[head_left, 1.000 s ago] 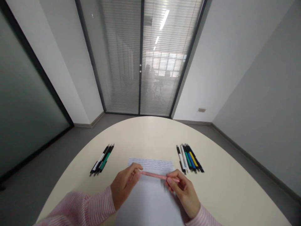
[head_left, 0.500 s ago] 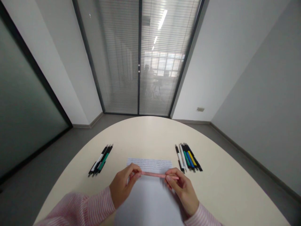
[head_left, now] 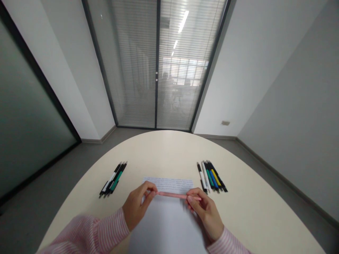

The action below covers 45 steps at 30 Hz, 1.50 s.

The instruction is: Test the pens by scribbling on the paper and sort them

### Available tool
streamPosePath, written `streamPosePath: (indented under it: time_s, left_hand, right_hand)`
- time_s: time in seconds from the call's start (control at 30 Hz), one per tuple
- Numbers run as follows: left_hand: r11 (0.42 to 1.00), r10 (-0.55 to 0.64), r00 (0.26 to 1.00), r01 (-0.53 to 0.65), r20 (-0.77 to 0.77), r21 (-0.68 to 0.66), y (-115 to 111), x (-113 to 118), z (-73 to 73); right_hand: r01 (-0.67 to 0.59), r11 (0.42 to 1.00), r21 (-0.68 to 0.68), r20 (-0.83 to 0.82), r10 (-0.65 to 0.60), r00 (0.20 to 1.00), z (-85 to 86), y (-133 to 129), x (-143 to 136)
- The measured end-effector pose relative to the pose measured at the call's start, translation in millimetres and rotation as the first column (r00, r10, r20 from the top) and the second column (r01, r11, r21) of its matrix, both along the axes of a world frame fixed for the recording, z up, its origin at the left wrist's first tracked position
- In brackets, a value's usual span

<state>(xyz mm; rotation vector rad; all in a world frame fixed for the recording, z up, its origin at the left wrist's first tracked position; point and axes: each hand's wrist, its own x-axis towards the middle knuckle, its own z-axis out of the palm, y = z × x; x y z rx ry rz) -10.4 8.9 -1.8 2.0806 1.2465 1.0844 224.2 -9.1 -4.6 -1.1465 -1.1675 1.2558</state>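
A slim pink pen [head_left: 172,194] is held level above a sheet of paper [head_left: 169,225]. My left hand [head_left: 140,203] pinches its left tip between thumb and fingers. Around its right end, my right hand [head_left: 205,208] is closed, thumb on top. Lines of handwriting cover the top strip of the paper; its lower part is blank. To the right of my right hand lies a row of several pens [head_left: 212,176] with black, white, green, blue and yellow parts. A smaller bunch of pens [head_left: 113,179], black with white and green parts, lies left of my left hand.
The round cream table [head_left: 166,148] has a curved far edge. Beyond it stand a glass partition with blinds [head_left: 137,88] and pale walls [head_left: 265,70]. A small socket plate [head_left: 225,123] sits low on the right wall.
My left hand has shifted slightly left and up, its fingertips now nearer the pen's very tip, so a little more of the pen shows. The right hand is nearly unchanged.
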Motion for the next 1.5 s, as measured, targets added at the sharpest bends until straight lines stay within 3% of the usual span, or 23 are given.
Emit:
streamPosePath:
  time_s: [0.3,0.5,0.77,1.03,1.3,1.5]
  left_hand:
    - [1.0,-0.018,0.997,0.018,-0.069,-0.005,0.0,-0.7,2.6]
    - [1.0,0.004,1.0,-0.004,-0.004,-0.003,-0.7,-1.1,2.2]
    - [0.999,0.025,0.999,-0.024,-0.042,0.037,0.9,0.2,5.6]
    - [0.999,-0.036,0.999,0.036,-0.01,-0.008,-0.7,0.3,6.1]
    - [0.999,-0.008,1.0,0.008,0.004,0.049,0.2,-0.3,2.4]
    - [1.0,-0.019,0.999,0.019,0.048,0.001,2.4,-1.6,4.3]
  right_hand:
    - [-0.021,1.0,-0.005,0.003,0.021,1.0,-1.9,-1.3,2.4]
    - [-0.026,1.0,-0.012,-0.015,0.026,1.0,-1.8,0.8,2.2]
    - [-0.036,0.999,-0.001,-0.037,0.036,0.999,-2.6,0.2,2.2]
    - [-0.044,0.999,0.015,-0.041,0.044,0.998,-6.0,0.5,4.0]
    - [-0.02,1.0,-0.006,-0.049,0.02,0.999,-4.1,-0.3,3.5]
    - [-0.018,1.0,-0.011,-0.071,0.017,0.997,-2.7,-1.5,3.1]
